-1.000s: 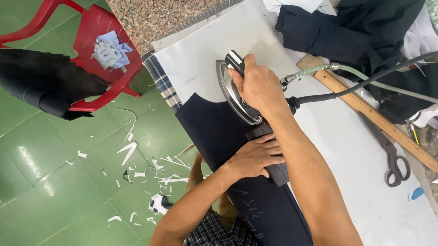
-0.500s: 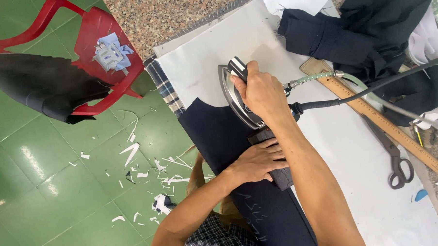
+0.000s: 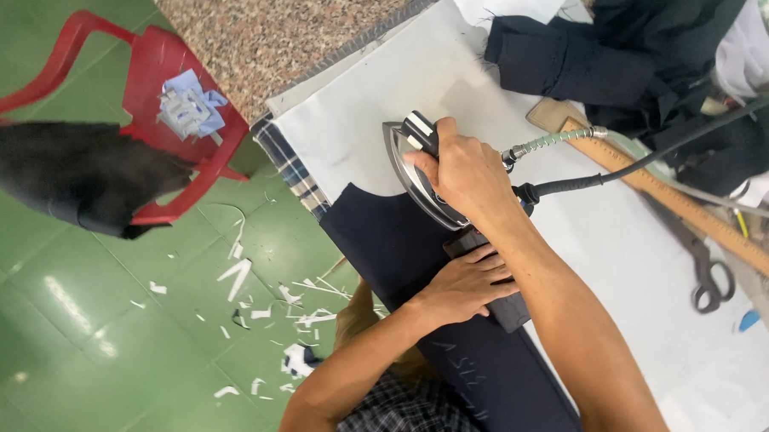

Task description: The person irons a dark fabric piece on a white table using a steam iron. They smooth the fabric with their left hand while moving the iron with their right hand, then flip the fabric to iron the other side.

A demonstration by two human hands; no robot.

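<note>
While pressing: right hand (image 3: 464, 172) clamped on steam iron (image 3: 417, 176) atop navy cloth (image 3: 402, 241), tabletop (image 3: 625, 259) edge; left hand (image 3: 463, 283) flat, open, holding cloth; next, likely steady glide along seam

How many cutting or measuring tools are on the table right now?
2: a wooden ruler lying diagonally right of the iron, and scissors just below the ruler. Others may be hidden under the dark fabric pile.
</note>
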